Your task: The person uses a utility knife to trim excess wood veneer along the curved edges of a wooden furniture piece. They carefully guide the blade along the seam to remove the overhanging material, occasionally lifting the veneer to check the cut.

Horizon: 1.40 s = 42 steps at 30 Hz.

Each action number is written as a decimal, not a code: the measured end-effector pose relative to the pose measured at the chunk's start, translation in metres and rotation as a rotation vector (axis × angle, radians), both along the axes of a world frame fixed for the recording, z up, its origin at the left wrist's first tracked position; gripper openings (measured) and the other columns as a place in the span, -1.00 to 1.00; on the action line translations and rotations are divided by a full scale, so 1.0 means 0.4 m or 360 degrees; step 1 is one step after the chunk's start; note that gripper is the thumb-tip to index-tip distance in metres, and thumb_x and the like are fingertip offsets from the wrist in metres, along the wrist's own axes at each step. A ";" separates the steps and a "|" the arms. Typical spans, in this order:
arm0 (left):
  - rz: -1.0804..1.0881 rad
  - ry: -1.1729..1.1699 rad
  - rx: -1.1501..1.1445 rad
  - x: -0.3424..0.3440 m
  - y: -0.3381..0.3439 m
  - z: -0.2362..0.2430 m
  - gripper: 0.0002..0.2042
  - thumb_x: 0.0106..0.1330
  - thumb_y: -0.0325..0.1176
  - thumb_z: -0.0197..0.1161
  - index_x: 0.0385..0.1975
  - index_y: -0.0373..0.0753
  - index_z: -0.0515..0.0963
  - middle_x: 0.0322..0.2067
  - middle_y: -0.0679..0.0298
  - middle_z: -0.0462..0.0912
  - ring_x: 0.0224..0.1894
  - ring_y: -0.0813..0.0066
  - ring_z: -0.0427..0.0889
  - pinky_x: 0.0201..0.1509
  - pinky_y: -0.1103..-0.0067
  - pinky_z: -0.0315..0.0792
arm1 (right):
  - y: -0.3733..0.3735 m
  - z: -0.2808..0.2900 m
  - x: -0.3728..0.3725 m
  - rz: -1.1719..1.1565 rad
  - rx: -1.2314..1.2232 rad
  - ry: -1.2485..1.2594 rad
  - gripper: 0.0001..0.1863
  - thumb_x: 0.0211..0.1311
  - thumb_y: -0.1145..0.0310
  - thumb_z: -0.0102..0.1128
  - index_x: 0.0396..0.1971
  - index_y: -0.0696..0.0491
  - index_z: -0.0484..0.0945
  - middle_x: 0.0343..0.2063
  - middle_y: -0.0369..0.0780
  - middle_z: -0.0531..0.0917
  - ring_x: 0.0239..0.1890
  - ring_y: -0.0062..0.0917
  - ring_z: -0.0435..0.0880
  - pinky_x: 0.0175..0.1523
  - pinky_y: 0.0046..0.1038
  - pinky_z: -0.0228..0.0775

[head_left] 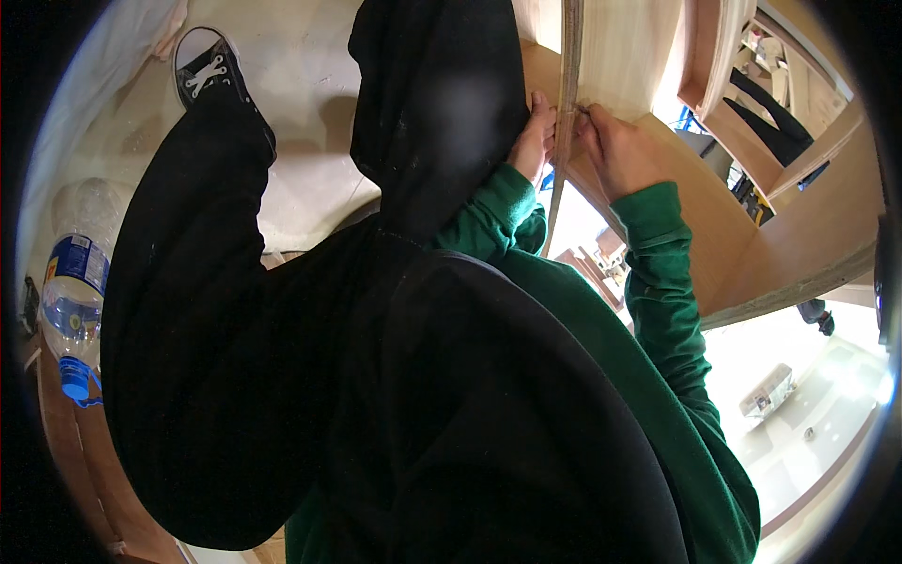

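A pale wooden panel (620, 56) stands with its narrow, darker edge toward me, at the upper right of the head view. My left hand (536, 141) is at the left side of that edge, fingers bent in against it and one digit pointing up. On the other side, my right hand (620, 155) is closed in a pinch against the same edge, level with the left. Whatever is between the fingertips, if anything, is too small or hidden to name. Green sleeves cover both forearms, and my black-trousered knee partly covers the left arm.
Curved wooden boards and open compartments (714, 207) extend to the right. A clear plastic bottle with a blue cap (75, 301) lies at the far left. My black-and-white shoe (207, 70) rests on the pale floor (291, 56). Another person's dark-clothed legs (770, 117) show at upper right.
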<state>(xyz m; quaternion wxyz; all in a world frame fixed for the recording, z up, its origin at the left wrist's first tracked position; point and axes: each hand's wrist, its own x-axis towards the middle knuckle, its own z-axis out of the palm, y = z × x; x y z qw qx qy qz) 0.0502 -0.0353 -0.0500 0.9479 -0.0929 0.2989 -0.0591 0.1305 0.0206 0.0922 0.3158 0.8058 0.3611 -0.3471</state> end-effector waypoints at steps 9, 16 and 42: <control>0.0050 -0.0160 0.0001 0.001 0.000 -0.013 0.10 0.12 0.52 -0.36 0.30 -0.52 -0.10 0.34 -0.17 -0.09 0.40 0.07 -0.07 0.42 0.37 -0.21 | -0.010 -0.018 -0.003 0.0019 0.0052 -0.0067 -0.77 0.29 0.19 -0.03 -0.26 0.03 0.47 -0.55 0.01 0.58 -0.46 -0.07 0.59 -0.37 -0.11 0.40; -0.0026 -0.0018 -0.0022 -0.004 0.036 0.026 0.12 0.08 0.55 -0.35 0.30 -0.51 -0.08 0.32 -0.16 0.00 0.35 0.08 0.07 0.39 0.36 -0.11 | -0.012 -0.021 -0.011 0.0020 0.0067 -0.0090 -0.74 0.29 0.16 -0.05 -0.22 0.01 0.49 -0.54 0.02 0.59 -0.46 -0.05 0.59 -0.35 -0.11 0.40; 0.0028 -0.0067 -0.0095 0.014 -0.032 -0.026 0.11 0.08 0.56 -0.40 0.30 -0.47 -0.01 0.33 -0.10 0.02 0.38 0.10 0.01 0.40 0.37 -0.15 | -0.009 -0.026 -0.008 -0.0132 -0.0049 0.0027 -0.65 0.28 0.08 -0.08 -0.13 0.01 0.44 -0.45 0.05 0.61 -0.37 -0.01 0.60 -0.26 -0.05 0.41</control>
